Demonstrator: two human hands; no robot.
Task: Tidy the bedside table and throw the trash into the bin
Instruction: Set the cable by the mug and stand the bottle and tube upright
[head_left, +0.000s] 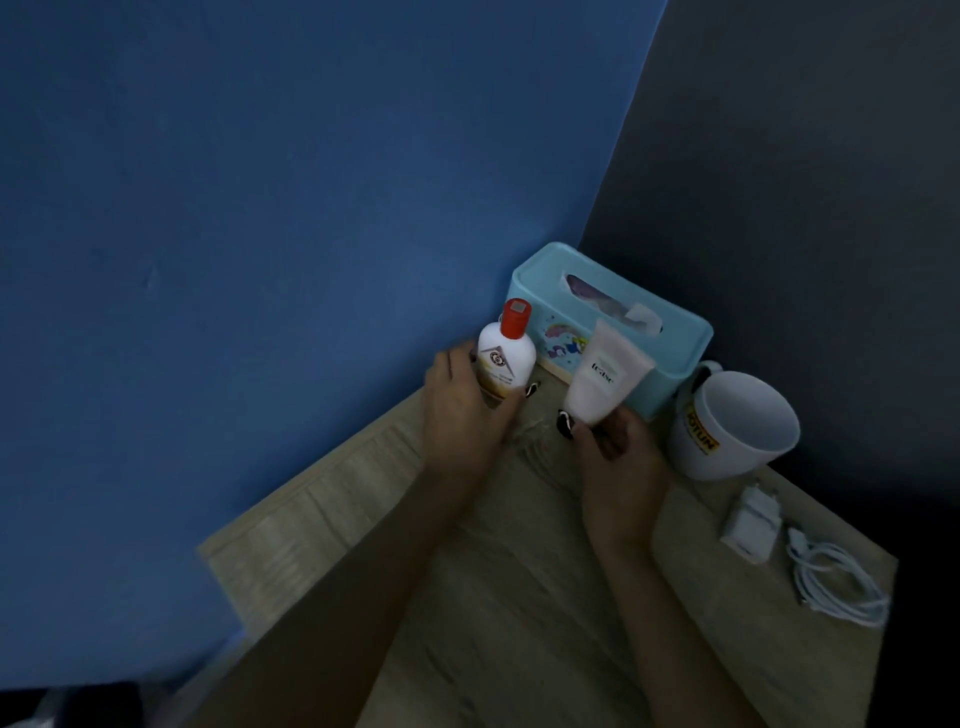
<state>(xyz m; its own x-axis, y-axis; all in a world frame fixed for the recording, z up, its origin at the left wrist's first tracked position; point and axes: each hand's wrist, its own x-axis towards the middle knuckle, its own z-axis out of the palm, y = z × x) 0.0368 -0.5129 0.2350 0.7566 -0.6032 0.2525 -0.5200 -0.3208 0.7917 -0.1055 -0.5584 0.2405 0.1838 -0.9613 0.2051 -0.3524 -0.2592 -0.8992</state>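
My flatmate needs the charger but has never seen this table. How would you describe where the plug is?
Find the light blue tissue box in the table's back corner, then the white mug beside it. The white charger plug lies flat on the wooden table just nearer than the mug, with its coiled white cable alongside. It is the only small, boxy thing there.
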